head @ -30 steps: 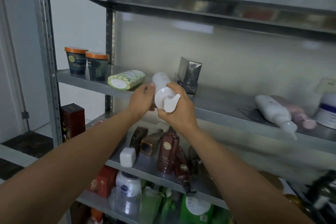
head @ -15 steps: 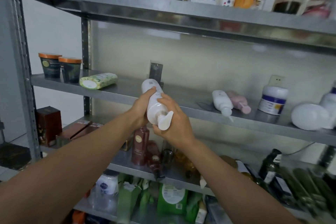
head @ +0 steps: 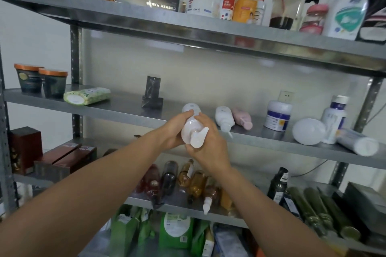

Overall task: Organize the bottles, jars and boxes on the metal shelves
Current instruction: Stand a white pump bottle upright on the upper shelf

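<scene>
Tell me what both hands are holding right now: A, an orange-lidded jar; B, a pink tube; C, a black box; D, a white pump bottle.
D: the left hand and the right hand both grip the white pump bottle, with its pump head pointing toward the camera, in front of the middle shelf.

on the middle shelf [head: 125, 110] two tubs [head: 29, 78] stand far left, a packet [head: 86, 95] lies just right of them, a box [head: 152, 95] farther right at the back. the pump bottle [head: 193, 127] is between left hand [head: 171, 129] and right hand [head: 208, 144]; two bottles [head: 224, 116] lie right of it.
</scene>
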